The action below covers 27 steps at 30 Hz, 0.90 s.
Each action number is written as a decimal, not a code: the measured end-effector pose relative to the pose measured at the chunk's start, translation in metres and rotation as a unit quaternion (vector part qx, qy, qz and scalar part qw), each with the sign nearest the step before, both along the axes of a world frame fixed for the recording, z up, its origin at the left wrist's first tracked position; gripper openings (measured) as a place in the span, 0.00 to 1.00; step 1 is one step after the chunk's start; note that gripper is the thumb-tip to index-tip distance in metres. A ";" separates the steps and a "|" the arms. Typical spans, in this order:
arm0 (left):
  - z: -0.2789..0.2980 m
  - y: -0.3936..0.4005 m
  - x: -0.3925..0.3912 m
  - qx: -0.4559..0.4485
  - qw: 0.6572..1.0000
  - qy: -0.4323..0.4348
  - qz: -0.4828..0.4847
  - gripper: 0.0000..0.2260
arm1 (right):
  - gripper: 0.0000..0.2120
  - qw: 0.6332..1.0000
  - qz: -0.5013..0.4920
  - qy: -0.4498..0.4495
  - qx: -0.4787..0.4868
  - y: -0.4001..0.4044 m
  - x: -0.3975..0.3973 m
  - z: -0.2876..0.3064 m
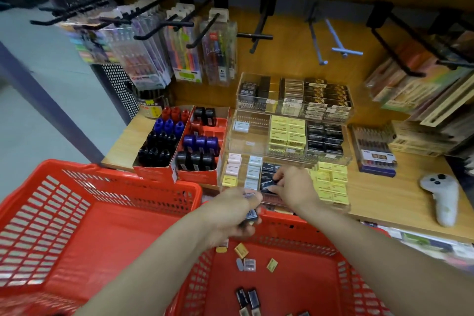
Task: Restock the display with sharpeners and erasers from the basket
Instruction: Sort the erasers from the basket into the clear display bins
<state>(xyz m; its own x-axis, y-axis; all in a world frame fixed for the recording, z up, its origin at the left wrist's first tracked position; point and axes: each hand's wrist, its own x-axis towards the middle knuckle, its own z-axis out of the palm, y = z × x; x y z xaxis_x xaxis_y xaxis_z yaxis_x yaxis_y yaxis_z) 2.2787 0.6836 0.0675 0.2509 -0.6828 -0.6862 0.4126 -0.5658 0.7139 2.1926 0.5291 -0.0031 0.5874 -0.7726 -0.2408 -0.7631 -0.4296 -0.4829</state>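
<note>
My left hand (230, 215) hovers over the near red basket (302, 282) and grips a few dark-wrapped erasers (250, 214). Just beyond it, my right hand (292, 186) pinches one dark eraser (268, 183) over the front row of the clear acrylic display tray (331, 209). That row holds white, yellow and dark erasers. Loose yellow erasers (241, 249), a grey sharpener (248, 264) and several dark erasers (247, 299) lie on the basket floor. Two red cartons (159, 170) left of the tray hold red, blue and black sharpeners.
A second red basket (84, 226) sits at the lower left. A white controller (442, 197) lies on the wooden shelf at right. Boxed pens (374, 151) stand behind it. Pen packs hang on black hooks (164, 24) above the shelf.
</note>
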 end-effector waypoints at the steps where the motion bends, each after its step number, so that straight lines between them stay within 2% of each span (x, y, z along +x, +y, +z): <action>1: -0.002 0.000 -0.001 -0.012 0.999 -0.048 -0.022 0.11 | 0.11 1.000 0.006 0.009 -0.013 0.000 -0.001 -0.002; 8: -0.006 -0.001 -0.007 -0.062 0.979 -0.167 -0.103 0.13 | 0.10 0.998 0.020 0.038 -0.040 -0.002 0.003 -0.003; 11: -0.002 0.000 -0.006 -0.099 0.970 -0.191 -0.111 0.11 | 0.06 0.997 0.035 -0.071 0.001 0.007 -0.004 0.021; 13: 0.002 0.001 -0.002 -0.127 0.965 -0.202 -0.108 0.10 | 0.04 0.970 0.031 -0.184 0.156 0.017 -0.014 0.053; 15: 0.006 0.002 0.002 -0.157 0.957 -0.217 -0.109 0.08 | 0.10 0.899 0.038 -0.237 0.365 0.028 -0.027 0.083; 16: 0.009 0.003 0.003 -0.169 0.953 -0.224 -0.115 0.08 | 0.13 0.878 0.048 -0.233 0.414 0.031 -0.033 0.093; 17: 0.010 0.004 0.004 -0.177 0.948 -0.234 -0.125 0.08 | 0.15 0.875 0.055 -0.226 0.425 0.033 -0.038 0.098; 19: 0.012 0.007 0.005 -0.186 0.924 -0.292 -0.162 0.08 | 0.17 0.883 0.045 -0.227 0.408 0.037 -0.044 0.102; 21: 0.013 0.011 0.004 -0.177 0.877 -0.396 -0.207 0.10 | 0.14 0.891 0.019 -0.248 0.378 0.044 -0.046 0.103; 23: 0.015 0.013 0.002 -0.164 0.842 -0.464 -0.222 0.12 | 0.10 0.897 0.006 -0.272 0.349 0.053 -0.048 0.103; 27: 0.013 0.016 -0.002 -0.144 0.815 -0.511 -0.230 0.15 | 0.06 0.928 0.019 -0.274 0.250 0.068 -0.052 0.099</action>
<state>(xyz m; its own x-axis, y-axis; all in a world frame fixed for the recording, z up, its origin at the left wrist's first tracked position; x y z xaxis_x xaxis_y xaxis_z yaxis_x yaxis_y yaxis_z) 2.2770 0.6994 0.0810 0.2627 -0.9620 -0.0740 -0.6906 -0.2411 0.6819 2.1404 0.5972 0.0959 0.7527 -0.6202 -0.2207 -0.3322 -0.0685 -0.9407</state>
